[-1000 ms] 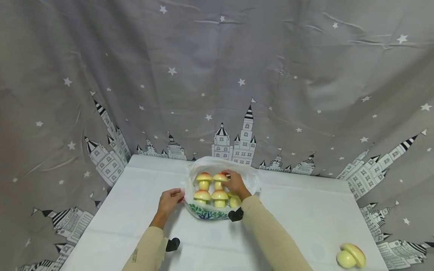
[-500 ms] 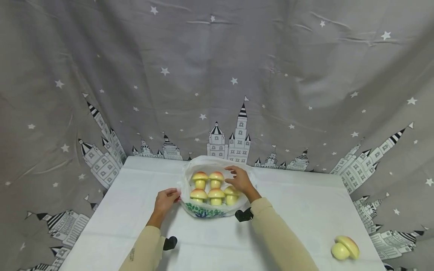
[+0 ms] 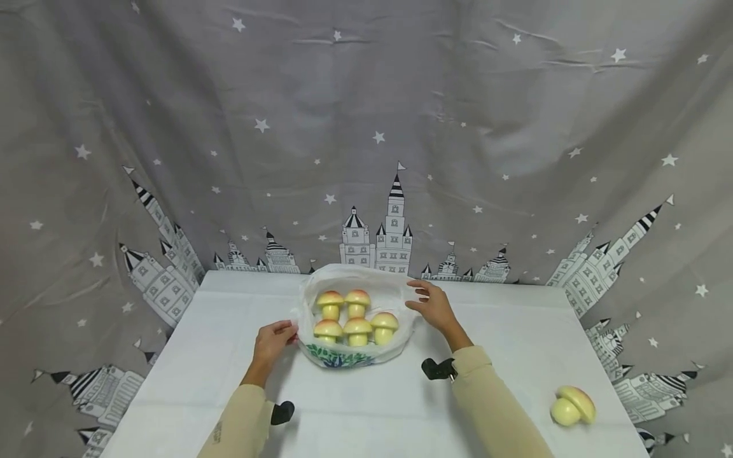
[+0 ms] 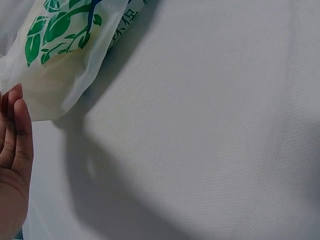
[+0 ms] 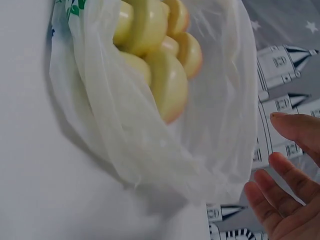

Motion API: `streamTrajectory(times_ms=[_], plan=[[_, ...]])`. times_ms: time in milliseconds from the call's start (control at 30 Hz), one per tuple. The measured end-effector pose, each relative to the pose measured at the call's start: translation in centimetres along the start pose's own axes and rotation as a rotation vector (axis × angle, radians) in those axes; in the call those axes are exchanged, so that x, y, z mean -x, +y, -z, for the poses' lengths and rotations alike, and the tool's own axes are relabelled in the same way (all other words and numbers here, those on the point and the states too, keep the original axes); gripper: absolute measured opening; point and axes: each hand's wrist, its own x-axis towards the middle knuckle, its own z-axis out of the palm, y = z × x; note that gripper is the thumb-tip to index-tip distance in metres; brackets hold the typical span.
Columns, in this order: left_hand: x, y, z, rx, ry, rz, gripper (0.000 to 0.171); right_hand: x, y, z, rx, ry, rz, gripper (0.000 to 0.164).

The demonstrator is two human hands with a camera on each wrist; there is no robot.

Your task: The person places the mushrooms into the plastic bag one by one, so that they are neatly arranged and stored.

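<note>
A white plastic bag [image 3: 401,337] with a green leaf print stands on the white table, its mouth spread wide. Inside sit several yellow toy mushrooms [image 3: 357,326] with reddish cap tops, mostly upright in two rows. At the bag's left rim, my left hand [image 3: 273,343] pinches the edge; in the left wrist view its fingers [image 4: 22,130] lie against the plastic, thumb hidden. My right hand [image 3: 434,308] is just beyond the right rim, its fingers spread and nothing between them. In the right wrist view, those fingertips [image 5: 280,162] come close to the bag's edge.
One more toy mushroom [image 3: 574,406] lies on its side at the table's [image 3: 504,356] right front. Behind the table hangs a grey curtain [image 3: 321,95] printed with castles and stars.
My right hand has drawn back from a mushroom at the back of the bag, moving right and out past the rim. My left hand keeps its place at the left rim.
</note>
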Motion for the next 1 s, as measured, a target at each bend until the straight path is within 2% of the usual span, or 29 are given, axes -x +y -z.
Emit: streamTrajectory(times_ms=[133, 367, 600, 1000], plan=[[0.2, -0.1, -0.4, 0.021, -0.013, -0.002, 0.035, 1.0, 1.1, 2.0, 0.002, 0.031, -0.041, 0.045], [0.2, -0.1, -0.4, 0.012, 0.005, -0.006, 0.034, 2.3, 2.9, 5.4, 0.021, 0.036, -0.017, 0.044], [0.1, 0.1, -0.1, -0.005, -0.002, -0.003, 0.036, 4.0, 4.0, 9.0, 0.011, 0.092, -0.026, 0.049], [0.1, 0.0, 0.2, -0.021, 0.004, 0.001, 0.036, 7.5, 6.8, 12.8, 0.075, 0.169, -0.064, 0.047]])
